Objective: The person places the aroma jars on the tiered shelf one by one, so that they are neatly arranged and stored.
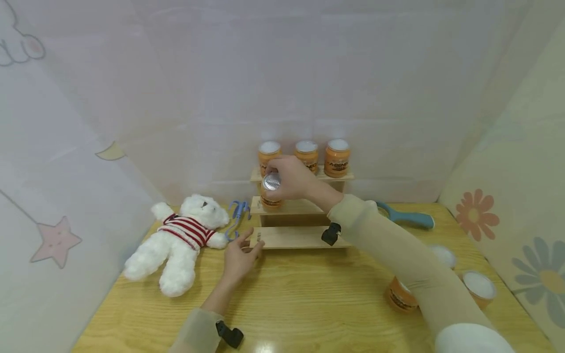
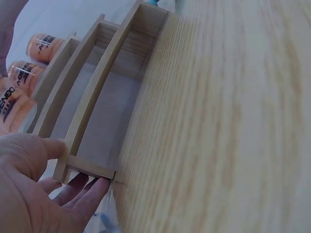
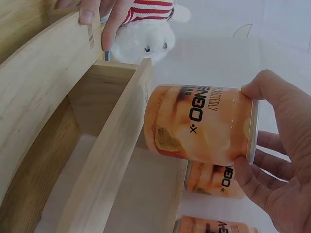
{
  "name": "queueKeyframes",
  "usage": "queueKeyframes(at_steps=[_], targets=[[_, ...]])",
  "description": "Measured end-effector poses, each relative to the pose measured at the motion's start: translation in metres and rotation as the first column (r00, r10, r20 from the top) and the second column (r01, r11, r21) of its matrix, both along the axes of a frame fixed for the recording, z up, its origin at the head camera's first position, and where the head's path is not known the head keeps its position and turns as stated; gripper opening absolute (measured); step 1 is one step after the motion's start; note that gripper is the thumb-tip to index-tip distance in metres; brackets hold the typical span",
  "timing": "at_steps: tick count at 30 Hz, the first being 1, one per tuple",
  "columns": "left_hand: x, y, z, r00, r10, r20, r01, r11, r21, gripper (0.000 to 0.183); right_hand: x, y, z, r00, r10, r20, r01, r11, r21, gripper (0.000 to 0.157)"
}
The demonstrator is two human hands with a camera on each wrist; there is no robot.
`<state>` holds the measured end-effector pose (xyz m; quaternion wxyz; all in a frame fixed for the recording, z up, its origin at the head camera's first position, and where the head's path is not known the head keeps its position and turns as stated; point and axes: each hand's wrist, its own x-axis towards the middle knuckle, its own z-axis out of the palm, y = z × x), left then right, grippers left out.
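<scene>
My right hand [image 1: 295, 177] grips an orange printed can [image 1: 269, 200] by its silver-lidded top end. In the head view this can is upright over the left end of the middle step of a three-step wooden shelf [image 1: 300, 238]. Seen from the right wrist, the thumb and fingers hold the can [image 3: 199, 124] round its rim, its bottom right by the step's board [image 3: 109, 160]. My left hand [image 1: 238, 260] holds the left end of the lowest step. In the left wrist view, its thumb lies on the board and its fingers [image 2: 92, 201] reach beneath.
Three orange cans line the top step, including one [image 1: 337, 159] at its right end. Several more, such as one orange can [image 1: 401, 296], stand at the table's right. A white teddy bear [image 1: 183, 235] and a blue clawed object [image 1: 238, 215] lie left, a blue-handled tool [image 1: 410, 218] right.
</scene>
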<state>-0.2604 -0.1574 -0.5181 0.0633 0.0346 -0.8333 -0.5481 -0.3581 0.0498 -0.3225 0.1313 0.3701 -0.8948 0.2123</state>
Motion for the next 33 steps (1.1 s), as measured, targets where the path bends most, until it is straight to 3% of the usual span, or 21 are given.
queueKeyframes(at_steps=[7,15,25,33], targets=[[0.003,0.003,0.0,1.0,-0.011,0.009,0.011,1.0,0.008,0.063,-0.005,-0.007,-0.009,0.999,-0.019,0.034,0.018,1.0,0.022,0.04],[0.003,0.003,0.001,1.0,0.001,-0.003,0.0,1.0,0.006,0.061,-0.002,-0.005,-0.012,0.998,-0.068,-0.014,0.069,0.997,0.041,0.025],[0.003,0.002,0.0,1.0,-0.004,0.011,0.004,1.0,0.006,0.063,0.001,-0.006,-0.018,0.995,-0.095,-0.044,0.096,0.995,0.028,0.026],[0.003,0.0,0.0,1.0,0.005,0.01,-0.005,1.0,0.001,0.062,0.003,-0.002,-0.018,0.994,-0.106,-0.01,0.106,0.994,0.017,0.034]])
